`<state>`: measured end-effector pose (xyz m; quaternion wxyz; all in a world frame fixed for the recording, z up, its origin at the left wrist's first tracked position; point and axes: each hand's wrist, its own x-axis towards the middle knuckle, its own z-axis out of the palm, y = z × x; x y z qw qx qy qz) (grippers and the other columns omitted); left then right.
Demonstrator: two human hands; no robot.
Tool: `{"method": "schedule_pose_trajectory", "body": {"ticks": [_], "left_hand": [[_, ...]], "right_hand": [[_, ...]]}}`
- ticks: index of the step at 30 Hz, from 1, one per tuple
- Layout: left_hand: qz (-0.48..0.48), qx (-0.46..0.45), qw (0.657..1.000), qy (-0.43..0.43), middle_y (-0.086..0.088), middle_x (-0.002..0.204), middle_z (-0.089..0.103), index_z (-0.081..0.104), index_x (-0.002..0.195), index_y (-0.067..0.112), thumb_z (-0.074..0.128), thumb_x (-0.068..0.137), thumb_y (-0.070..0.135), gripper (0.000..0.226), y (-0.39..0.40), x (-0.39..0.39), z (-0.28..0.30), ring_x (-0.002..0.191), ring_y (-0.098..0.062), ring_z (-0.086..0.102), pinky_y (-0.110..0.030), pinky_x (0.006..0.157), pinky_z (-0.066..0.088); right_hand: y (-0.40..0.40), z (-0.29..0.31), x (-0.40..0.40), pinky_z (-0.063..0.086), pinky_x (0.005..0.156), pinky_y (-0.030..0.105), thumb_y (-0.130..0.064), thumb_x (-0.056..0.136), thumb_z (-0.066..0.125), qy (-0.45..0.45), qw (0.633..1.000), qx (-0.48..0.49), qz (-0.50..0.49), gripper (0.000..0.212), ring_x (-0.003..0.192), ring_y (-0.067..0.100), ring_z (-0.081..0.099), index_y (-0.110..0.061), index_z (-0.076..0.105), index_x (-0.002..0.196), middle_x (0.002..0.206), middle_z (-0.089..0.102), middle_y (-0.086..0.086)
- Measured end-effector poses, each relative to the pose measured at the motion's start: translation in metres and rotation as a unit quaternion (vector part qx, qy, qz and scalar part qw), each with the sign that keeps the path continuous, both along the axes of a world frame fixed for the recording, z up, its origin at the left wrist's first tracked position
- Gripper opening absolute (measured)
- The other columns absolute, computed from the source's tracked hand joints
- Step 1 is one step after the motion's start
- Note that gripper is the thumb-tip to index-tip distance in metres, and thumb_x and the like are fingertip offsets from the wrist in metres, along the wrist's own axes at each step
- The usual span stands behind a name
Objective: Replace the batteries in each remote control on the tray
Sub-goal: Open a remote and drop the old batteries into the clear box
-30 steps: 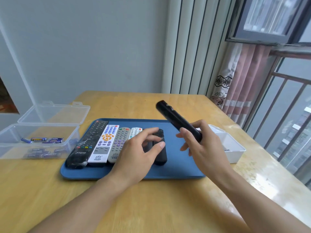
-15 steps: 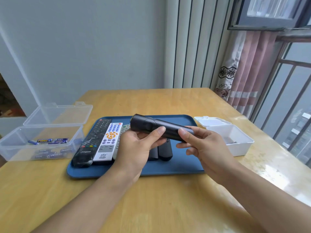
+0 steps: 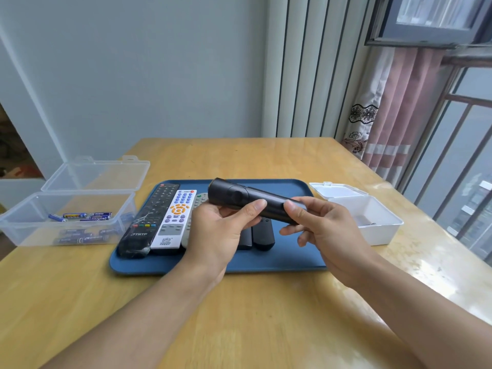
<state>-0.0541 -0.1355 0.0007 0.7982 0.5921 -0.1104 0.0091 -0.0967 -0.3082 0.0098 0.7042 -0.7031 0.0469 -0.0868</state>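
Gripping one black remote [image 3: 250, 202], two hands.

We see a wooden table [image 3: 239, 315] with a smooth varnished top, glossy where window light strikes its right side. The blue tray [image 3: 292, 259] looks like matt plastic. The black remote [image 3: 255, 203] held above it has a smooth, satin plastic shell. On the tray, the long black remote [image 3: 149, 217] and the white remote [image 3: 173, 222] are plastic with rubbery-looking buttons. The clear box [image 3: 32, 227] is glossy transparent plastic; the batteries [image 3: 80, 216] inside have shiny wrappers. The white box [image 3: 383, 233] is opaque, smooth plastic. The curtain [image 3: 394, 107] is soft cloth.
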Motion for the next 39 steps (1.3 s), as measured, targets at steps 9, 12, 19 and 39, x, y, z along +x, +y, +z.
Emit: {"method": "schedule_pose_trajectory", "body": {"ticks": [9,12,19,39], "left_hand": [[-0.025,-0.044,0.997,0.056,-0.009,0.088,0.070,0.069,0.106,0.009,0.053,0.100,0.038,0.034,0.008,0.001,0.014,0.077,-0.027,0.073,-0.038,0.066,0.061],[-0.088,0.012,0.995,0.045,-0.011,0.086,0.066,0.070,0.116,0.016,0.058,0.087,0.047,0.043,0.005,-0.004,0.013,0.072,-0.026,0.072,-0.041,0.066,0.061],[-0.139,0.038,0.989,0.042,-0.008,0.086,0.067,0.068,0.123,0.020,0.057,0.086,0.047,0.047,0.002,-0.009,0.011,0.077,-0.030,0.072,-0.042,0.069,0.062],[-0.156,0.041,0.987,0.021,-0.011,0.095,0.069,0.067,0.122,0.010,0.059,0.088,0.038,0.045,0.000,-0.009,0.006,0.079,-0.029,0.073,-0.038,0.071,0.060]], "right_hand": [[-0.001,0.003,0.000,0.051,0.058,0.036,-0.024,0.091,0.071,-0.031,0.996,-0.077,0.013,0.013,0.066,0.020,0.063,-0.011,0.067,0.093,0.083,0.069,0.007],[0.001,0.005,-0.003,0.047,0.060,0.029,-0.029,0.093,0.069,-0.019,0.992,-0.115,0.041,0.016,0.065,0.015,0.059,-0.013,0.067,0.089,0.074,0.066,0.000],[0.005,0.009,-0.008,0.044,0.063,0.017,-0.033,0.095,0.062,0.025,0.989,-0.121,0.084,0.019,0.071,0.010,0.063,-0.021,0.077,0.094,0.082,0.073,0.000],[0.008,0.007,-0.008,0.040,0.060,0.023,-0.025,0.090,0.065,-0.006,0.990,-0.139,0.029,0.017,0.059,0.009,0.054,-0.029,0.081,0.085,0.068,0.069,0.004]]}}
